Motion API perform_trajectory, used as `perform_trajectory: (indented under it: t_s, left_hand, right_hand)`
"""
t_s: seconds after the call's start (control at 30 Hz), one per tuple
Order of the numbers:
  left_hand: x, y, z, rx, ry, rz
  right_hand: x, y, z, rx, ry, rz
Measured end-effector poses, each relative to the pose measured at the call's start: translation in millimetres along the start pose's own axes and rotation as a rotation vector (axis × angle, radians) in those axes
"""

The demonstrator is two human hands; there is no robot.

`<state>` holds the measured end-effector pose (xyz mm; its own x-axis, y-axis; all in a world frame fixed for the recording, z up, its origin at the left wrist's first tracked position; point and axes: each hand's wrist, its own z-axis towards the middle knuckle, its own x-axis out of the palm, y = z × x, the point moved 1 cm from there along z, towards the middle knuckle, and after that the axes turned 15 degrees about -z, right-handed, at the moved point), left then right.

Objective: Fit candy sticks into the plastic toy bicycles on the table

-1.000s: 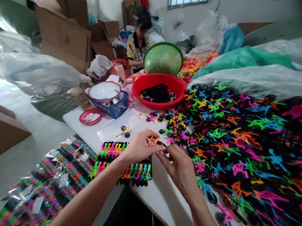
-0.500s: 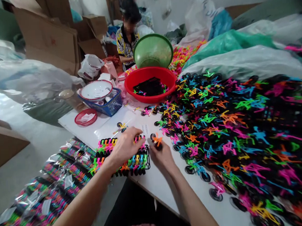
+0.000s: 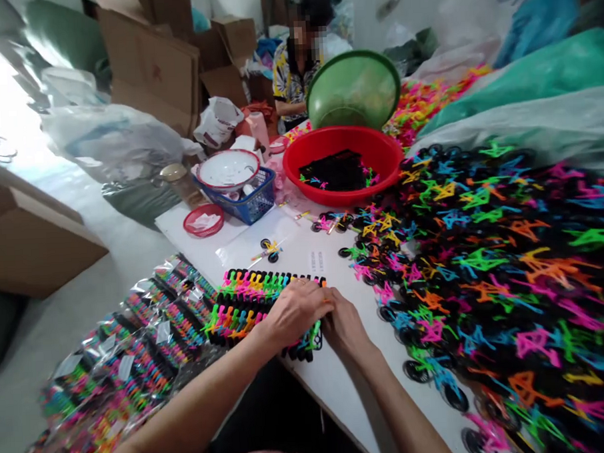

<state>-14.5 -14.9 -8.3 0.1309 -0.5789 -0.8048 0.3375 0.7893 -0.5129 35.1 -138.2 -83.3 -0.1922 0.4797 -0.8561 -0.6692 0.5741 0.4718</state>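
Note:
A packed double row of small plastic toy bicycles (image 3: 240,317), brightly coloured with black wheels, lies along the table's near edge. Over its right end my left hand (image 3: 296,308) is closed, fingers curled down on the bicycles. My right hand (image 3: 347,321) is closed against that same end, its fingertips meeting the left ones. A bit of orange shows at the fingertips, from the toy bicycle in the right hand; the hands hide most of it. Behind the row, a single toy bicycle (image 3: 270,250) lies on a clear plastic sleeve.
A large heap of toy bicycles (image 3: 484,265) covers the table's right side. Behind stand a red basin (image 3: 343,194), a green basin (image 3: 353,91) and a blue basket (image 3: 251,205). Bagged bicycles (image 3: 151,340) lie at lower left. A person (image 3: 295,73) sits across the table.
My right hand has brought the orange toy bicycle to the right end of the row. My left hand has moved right along the row to meet it. The view has shifted left.

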Motion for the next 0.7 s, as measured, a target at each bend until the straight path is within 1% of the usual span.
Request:
perform_trajectory:
  t_s: [0.07, 0.13, 0.2, 0.23, 0.27, 0.3, 0.37, 0.43, 0.5, 0.57, 0.6, 0.63, 0.7]
  left_hand:
    - [0.9, -0.5, -0.3, -0.003, 0.025, 0.047]
    - [1.3, -0.7, -1.8, 0.025, 0.063, 0.078]
    - [1.6, -0.3, -4.3, 0.061, 0.089, 0.099]
    - [1.9, 0.3, -5.6, 0.068, 0.090, 0.106]
    - [2.5, 0.9, -6.7, 0.072, 0.092, 0.109]
    - [3.2, 1.4, -7.5, 0.074, 0.093, 0.113]
    - [5.1, 2.4, -7.9, 0.059, 0.098, 0.118]
    - [6.9, 3.6, -7.4, 0.045, 0.114, 0.114]
    - [7.9, 5.7, -6.7, 0.034, 0.118, 0.108]
    - [8.0, 7.8, -5.9, 0.026, 0.119, 0.107]
    - [7.8, 8.4, -5.5, 0.021, 0.125, 0.108]
    - [7.3, 8.4, -4.9, 0.018, 0.135, 0.106]
    - [5.4, 7.1, -3.8, 0.016, 0.160, 0.091]
  right_hand:
    - [0.2, -3.3, 2.5, -0.050, 0.029, -0.041]
    - [-5.9, -12.5, 10.1, -0.109, 0.096, -0.008]
    - [-16.8, -23.4, 28.9, -0.207, 0.225, 0.034]
    - [-22.4, -26.9, 43.5, -0.256, 0.278, 0.039]
    - [-26.8, -27.6, 61.3, -0.292, 0.304, 0.034]
    - [-29.1, -25.0, 81.4, -0.316, 0.295, 0.022]
    - [-25.6, -8.8, 124.2, -0.350, 0.213, -0.004]
    - [-12.2, 18.7, 164.1, -0.442, 0.171, -0.046]
    - [5.4, 48.0, 195.3, -0.554, 0.195, -0.100]
    - [19.4, 67.3, 213.5, -0.637, 0.239, -0.162]
    - [22.7, 70.3, 216.8, -0.667, 0.258, -0.196]
    - [22.6, 68.3, 216.3, -0.687, 0.271, -0.226]
    - [11.4, 49.7, 204.1, -0.690, 0.276, -0.280]
